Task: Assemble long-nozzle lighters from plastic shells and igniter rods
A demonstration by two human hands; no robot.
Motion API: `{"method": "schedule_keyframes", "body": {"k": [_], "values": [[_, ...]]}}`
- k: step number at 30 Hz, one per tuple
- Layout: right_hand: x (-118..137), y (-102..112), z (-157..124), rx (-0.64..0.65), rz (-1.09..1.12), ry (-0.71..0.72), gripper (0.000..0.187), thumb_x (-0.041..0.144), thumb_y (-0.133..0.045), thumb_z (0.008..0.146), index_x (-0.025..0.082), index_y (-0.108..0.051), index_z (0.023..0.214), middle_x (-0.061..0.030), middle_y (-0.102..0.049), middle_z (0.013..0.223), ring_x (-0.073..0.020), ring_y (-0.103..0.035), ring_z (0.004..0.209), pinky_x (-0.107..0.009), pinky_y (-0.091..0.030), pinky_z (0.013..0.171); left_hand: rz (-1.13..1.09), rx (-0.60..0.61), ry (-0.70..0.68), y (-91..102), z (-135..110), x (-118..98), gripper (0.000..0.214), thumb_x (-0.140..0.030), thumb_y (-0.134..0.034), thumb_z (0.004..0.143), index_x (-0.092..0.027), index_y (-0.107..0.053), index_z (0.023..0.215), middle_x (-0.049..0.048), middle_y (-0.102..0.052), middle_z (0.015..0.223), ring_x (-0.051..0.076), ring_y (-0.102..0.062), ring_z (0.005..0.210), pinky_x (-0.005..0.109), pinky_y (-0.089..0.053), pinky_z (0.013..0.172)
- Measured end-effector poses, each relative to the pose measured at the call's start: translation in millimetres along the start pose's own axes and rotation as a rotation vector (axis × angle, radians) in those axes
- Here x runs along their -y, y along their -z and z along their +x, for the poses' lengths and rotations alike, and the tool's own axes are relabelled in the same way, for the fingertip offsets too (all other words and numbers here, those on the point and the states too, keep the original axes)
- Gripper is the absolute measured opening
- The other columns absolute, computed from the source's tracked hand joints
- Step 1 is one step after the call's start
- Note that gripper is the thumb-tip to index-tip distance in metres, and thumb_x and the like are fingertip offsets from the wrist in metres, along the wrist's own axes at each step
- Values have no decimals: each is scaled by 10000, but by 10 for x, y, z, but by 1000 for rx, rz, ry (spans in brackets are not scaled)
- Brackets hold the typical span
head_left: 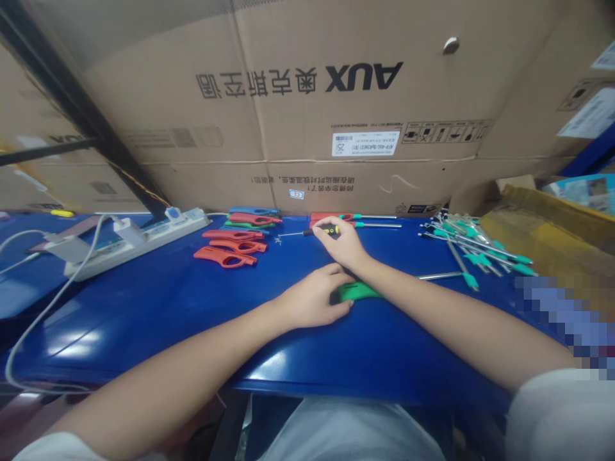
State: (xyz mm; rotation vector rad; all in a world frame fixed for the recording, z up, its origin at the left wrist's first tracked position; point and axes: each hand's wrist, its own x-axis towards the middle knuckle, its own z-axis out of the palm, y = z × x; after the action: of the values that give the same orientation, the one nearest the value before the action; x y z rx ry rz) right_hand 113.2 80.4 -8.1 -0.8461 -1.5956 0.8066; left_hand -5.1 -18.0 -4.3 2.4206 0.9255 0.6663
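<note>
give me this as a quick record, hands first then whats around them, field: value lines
left hand: holding a green handle 
right hand: at the black-and-yellow handle of a screwdriver; firmness of grip unclear
arms: right forearm crosses in front of part of the green handle
left of hands: orange-red handles, and farther left a white power strip
right of hands: pile of metal rods with teal parts
surface: glossy blue tabletop
behind: cardboard with upside-down AUX print

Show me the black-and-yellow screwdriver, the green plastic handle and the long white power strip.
Black-and-yellow screwdriver (333,229): head view, on its grip.
Green plastic handle (358,291): head view, on its exposed middle.
Long white power strip (156,234): head view, on its body.
</note>
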Motion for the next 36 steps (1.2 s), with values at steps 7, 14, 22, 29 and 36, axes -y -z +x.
{"method": "schedule_keyframes", "body": {"k": [7, 14, 22, 29, 36], "values": [[216, 129, -3, -81, 294, -223, 260, 416, -784, 731, 203, -665, 821, 58, -567, 563, -98, -474, 490, -237, -396, 478, -15, -2, 22, -7, -2, 22, 373, -245, -681, 853, -142, -709, 1210, 72, -624, 1015, 175, -630, 867, 292, -549, 820], [434, 598, -223, -259, 644, -519, 345, 398, -866, 667, 198, -622, 808, 35, -672, 720, -82, -578, 549, -164, -427, 401, -25, -1, 2, -27, -17, -31, 374, -278, -722, 821, -145, -721, 1170, 75, -658, 1037, 196, -648, 921, 293, -547, 847], [481, 1000, -459, -292, 650, -610, 296, 406, -799, 723, 183, -605, 726, 32, -631, 643, -58, -508, 443, -159, -445, 375, -24, -67, 157, 50, -11, -122, 519, -501, -813, 763, -173, -740, 1158, 82, -698, 1035, 198, -669, 830, 309, -561, 750], [533, 1008, -454, -286, 614, -524, 294, 431, -746, 748, 193, -573, 727, 34, -617, 656, -55, -461, 412, -188, -411, 367, -428, -298, 187, 81, 35, -183, 420, -385, -831, 777, -160, -737, 1119, 67, -757, 973, 147, -661, 763, 262, -551, 686], [573, 974, -484, -273, 587, -512, 364, 492, -746, 775, 192, -557, 690, 28, -611, 644, -62, -453, 406, -207, -415, 366, -455, -361, 182, 65, 24, -226, 186, -337, -796, 830, -173, -799, 918, 44, -792, 885, 140, -690, 753, 230, -541, 680]]}}
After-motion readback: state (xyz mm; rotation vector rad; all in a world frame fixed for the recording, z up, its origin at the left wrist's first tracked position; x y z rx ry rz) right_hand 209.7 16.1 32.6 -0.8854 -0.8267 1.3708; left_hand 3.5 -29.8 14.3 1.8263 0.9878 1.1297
